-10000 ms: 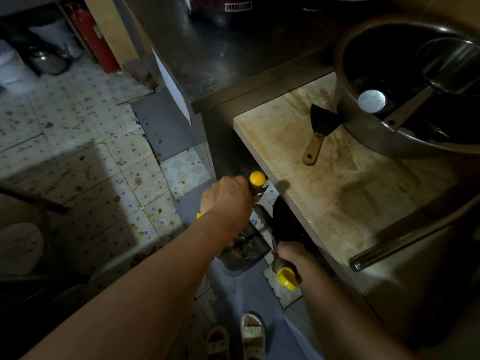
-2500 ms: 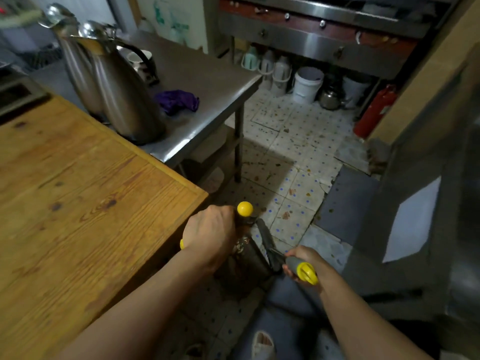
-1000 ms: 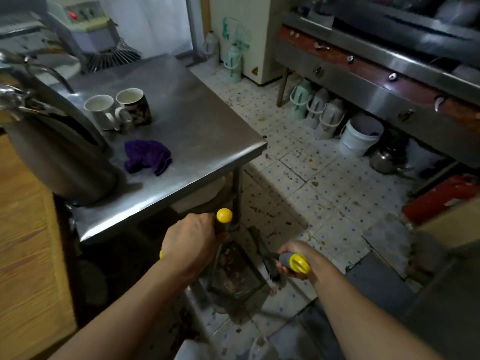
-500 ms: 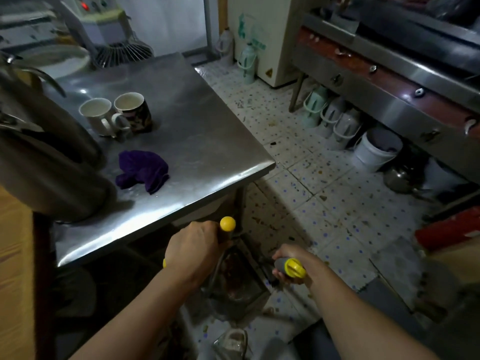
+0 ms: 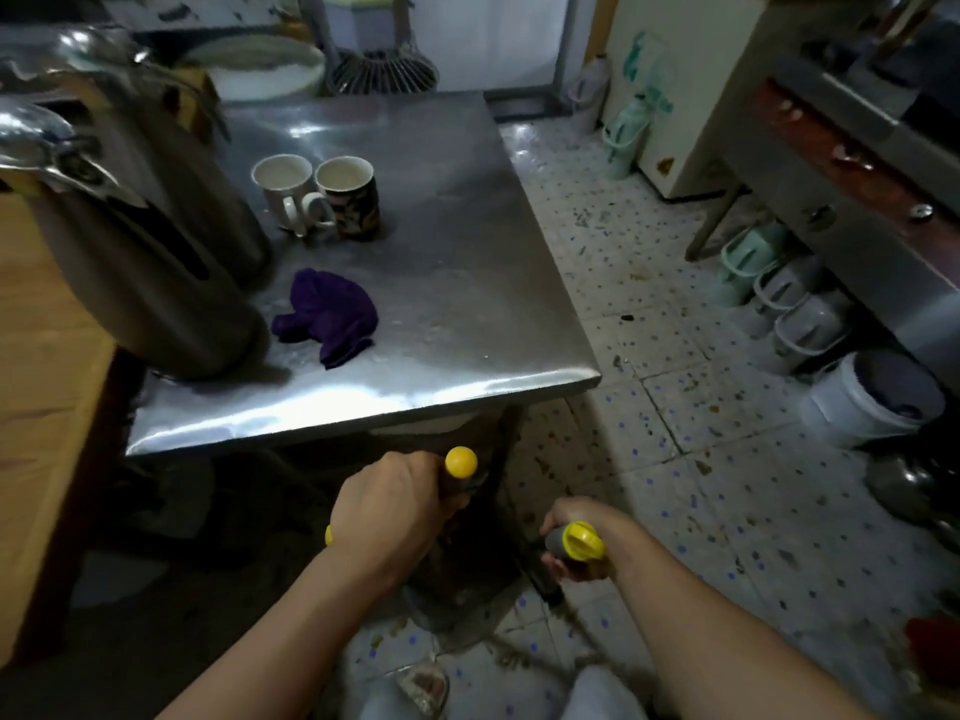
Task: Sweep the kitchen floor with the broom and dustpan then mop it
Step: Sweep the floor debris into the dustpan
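On the far left a wooden worktop (image 5: 47,366) runs along the edge, with a steel worktop (image 5: 467,283) just beside it. Two large steel jugs (image 5: 145,262) stand at the steel worktop's left, two mugs (image 5: 317,197) touching each other farther back, what they hold hidden, and one crumpled purple cloth (image 5: 330,317) near the jugs. Below the near edge, the left hand (image 5: 387,517) grips the yellow-knobbed dustpan handle (image 5: 461,467); the dark dustpan (image 5: 462,574) sits low over the speckled tiled floor (image 5: 701,511). Just right, the right hand (image 5: 574,537) holds the broom handle (image 5: 576,543), grey with a yellow cap. Farther right, under a steel range (image 5: 857,163), stand three lidded plastic jugs (image 5: 779,298) and one white bucket (image 5: 867,407).
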Demonstrator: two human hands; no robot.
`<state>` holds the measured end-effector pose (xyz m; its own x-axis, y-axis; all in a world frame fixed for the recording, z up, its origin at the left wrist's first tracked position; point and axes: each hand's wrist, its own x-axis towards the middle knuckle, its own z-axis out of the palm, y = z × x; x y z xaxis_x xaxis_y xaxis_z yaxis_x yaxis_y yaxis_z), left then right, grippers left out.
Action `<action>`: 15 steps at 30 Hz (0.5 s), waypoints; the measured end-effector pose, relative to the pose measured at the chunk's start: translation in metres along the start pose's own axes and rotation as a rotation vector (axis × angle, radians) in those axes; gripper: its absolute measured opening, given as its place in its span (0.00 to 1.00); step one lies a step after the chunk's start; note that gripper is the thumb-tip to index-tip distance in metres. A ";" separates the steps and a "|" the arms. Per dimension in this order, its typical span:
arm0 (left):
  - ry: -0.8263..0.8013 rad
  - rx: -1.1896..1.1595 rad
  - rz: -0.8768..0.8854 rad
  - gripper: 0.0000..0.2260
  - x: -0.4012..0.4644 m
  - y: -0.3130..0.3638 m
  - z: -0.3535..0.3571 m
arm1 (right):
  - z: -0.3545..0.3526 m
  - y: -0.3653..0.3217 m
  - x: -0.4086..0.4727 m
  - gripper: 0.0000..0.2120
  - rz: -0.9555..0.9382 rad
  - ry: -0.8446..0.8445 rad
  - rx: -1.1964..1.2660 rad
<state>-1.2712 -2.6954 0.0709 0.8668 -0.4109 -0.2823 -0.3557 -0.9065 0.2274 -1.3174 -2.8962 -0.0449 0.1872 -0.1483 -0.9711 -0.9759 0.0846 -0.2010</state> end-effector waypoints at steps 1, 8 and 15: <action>0.016 -0.014 -0.047 0.14 -0.001 0.007 0.003 | -0.006 -0.006 0.003 0.09 -0.009 -0.011 -0.040; 0.106 -0.045 -0.458 0.16 -0.030 0.066 0.025 | -0.030 -0.025 -0.004 0.11 -0.057 -0.088 -0.353; 0.260 -0.146 -0.714 0.11 -0.082 0.098 0.033 | -0.031 -0.014 -0.033 0.12 -0.118 -0.139 -0.493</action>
<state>-1.3885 -2.7542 0.0861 0.9291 0.3211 -0.1835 0.3549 -0.9136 0.1983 -1.3135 -2.9228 -0.0060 0.2792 0.0061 -0.9602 -0.8780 -0.4033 -0.2578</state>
